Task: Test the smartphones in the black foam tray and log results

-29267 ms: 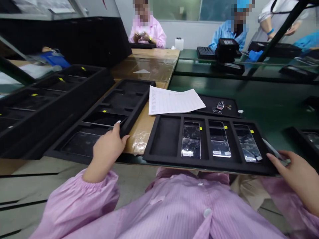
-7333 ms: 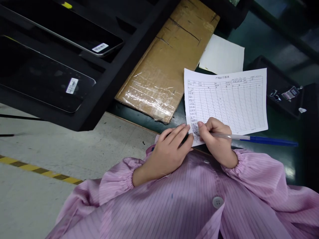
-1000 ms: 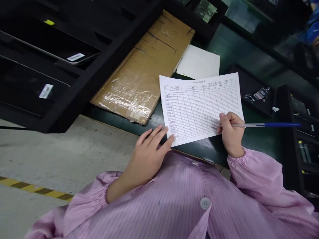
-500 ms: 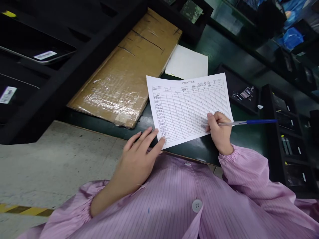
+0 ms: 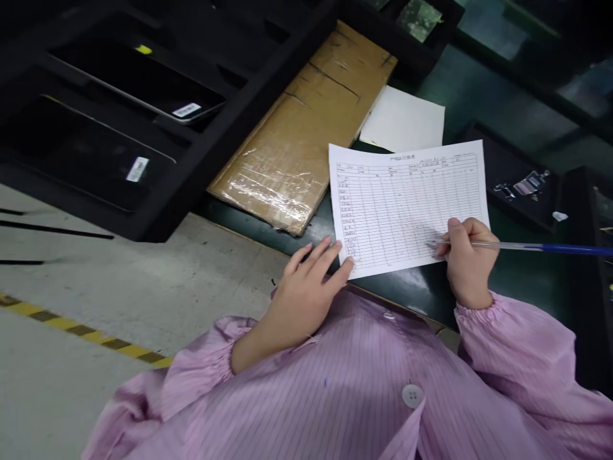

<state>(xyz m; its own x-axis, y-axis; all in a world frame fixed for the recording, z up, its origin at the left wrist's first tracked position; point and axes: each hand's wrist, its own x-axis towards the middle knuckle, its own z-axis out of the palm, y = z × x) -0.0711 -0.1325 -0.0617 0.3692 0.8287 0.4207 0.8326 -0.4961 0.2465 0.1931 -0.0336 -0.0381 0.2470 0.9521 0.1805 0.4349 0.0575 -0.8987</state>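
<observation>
A printed form (image 5: 407,211) with a ruled grid lies at a slight slant on the dark green table (image 5: 522,275). Handwritten entries run down its left column. My left hand (image 5: 311,287) rests with fingers spread on the form's lower left corner. In my right hand (image 5: 469,259), a ballpoint pen (image 5: 517,246) with a clear barrel and a blue end is pinched between thumb and fingers. Its tip is close to the lower right part of the grid; whether it touches the paper I cannot tell.
Left of the form lies a flat cardboard piece (image 5: 306,128) wrapped in clear film. A black tray (image 5: 191,172) with phone-like devices (image 5: 143,80) juts past the table edge. Blank white paper (image 5: 407,118) lies behind the form. A small black tray (image 5: 520,176) holds small parts.
The camera view has swung left, so everything sits farther right in the picture. Both hands keep their places on the form, and the pen stays in my right hand.
</observation>
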